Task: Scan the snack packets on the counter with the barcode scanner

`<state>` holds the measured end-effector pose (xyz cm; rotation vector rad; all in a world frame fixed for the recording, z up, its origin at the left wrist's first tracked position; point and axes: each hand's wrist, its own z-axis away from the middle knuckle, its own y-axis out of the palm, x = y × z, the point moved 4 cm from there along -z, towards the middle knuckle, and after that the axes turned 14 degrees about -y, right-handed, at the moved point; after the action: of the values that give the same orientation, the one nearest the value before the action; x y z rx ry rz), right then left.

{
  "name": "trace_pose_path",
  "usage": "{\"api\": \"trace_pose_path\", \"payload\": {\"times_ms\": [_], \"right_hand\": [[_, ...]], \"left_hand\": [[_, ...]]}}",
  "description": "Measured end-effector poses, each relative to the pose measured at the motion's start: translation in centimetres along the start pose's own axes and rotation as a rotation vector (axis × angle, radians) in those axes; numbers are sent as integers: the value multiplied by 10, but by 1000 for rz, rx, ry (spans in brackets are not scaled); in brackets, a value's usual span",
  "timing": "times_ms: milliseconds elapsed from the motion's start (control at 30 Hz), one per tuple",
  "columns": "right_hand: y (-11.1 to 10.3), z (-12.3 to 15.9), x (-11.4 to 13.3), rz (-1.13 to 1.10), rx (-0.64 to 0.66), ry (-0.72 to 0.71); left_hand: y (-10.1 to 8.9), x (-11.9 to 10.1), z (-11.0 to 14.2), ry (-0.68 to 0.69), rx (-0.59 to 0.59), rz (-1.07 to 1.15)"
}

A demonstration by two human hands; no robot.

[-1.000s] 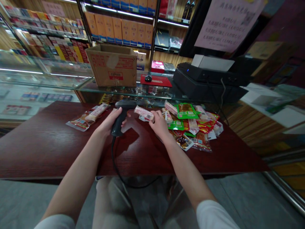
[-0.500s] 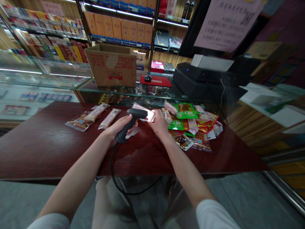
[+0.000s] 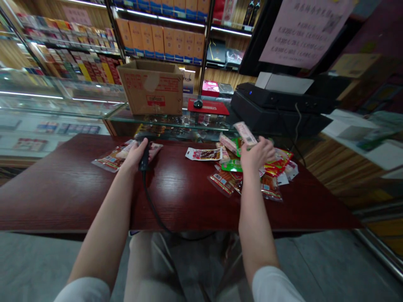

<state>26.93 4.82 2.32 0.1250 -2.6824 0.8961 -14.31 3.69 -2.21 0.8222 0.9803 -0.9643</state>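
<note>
Short whitish sleeves (image 3: 273, 282), bare forearms (image 3: 256, 235); trousers (image 3: 142, 268) seem beige in shadow.

A shop, seen from my side of the counter

I take this for a shop from what stands around me. At ten o'clock, small bright packs (image 3: 94, 69) fill tiered shelves (image 3: 100, 17). Toward nine run glass display cases (image 3: 78, 111), with flat packs (image 3: 78, 128) laid out inside. At eleven, tall orange boxes (image 3: 163, 40), all alike, stand in a row. Between one and two hangs a pink notice (image 3: 304, 33) with a square code, above black till-like equipment (image 3: 267, 107) at two. Toward three, packaged snacks (image 3: 232, 165) lie heaped on a dark wooden table (image 3: 182, 201); at nine, my left hand (image 3: 134, 154) holds a barcode scanner (image 3: 144, 160).
</note>
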Motion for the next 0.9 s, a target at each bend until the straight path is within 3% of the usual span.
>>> {"api": "trace_pose_path", "payload": {"times_ms": [133,333,433,600,700,767,833,900], "right_hand": [[6,2,-6,-17,7,-16],[4,15,45,-190,11,-301],[13,27,68,-294,153,-379],[33,57,101,-442,553,-542],[37,80,119,-543,832,-615],[37,97,131,-580,984,-696],[35,111,144,-546,1042,-799],[33,120,155,-481,1037,-880]], "left_hand": [[-6,10,-14,-77,-12,-36],[8,17,-11,-223,116,14],[24,24,0,-364,203,74],[66,35,30,-587,484,204],[76,29,44,-552,584,250],[70,18,46,-462,596,239],[53,6,42,-341,537,198],[29,-6,32,-193,395,142]]}}
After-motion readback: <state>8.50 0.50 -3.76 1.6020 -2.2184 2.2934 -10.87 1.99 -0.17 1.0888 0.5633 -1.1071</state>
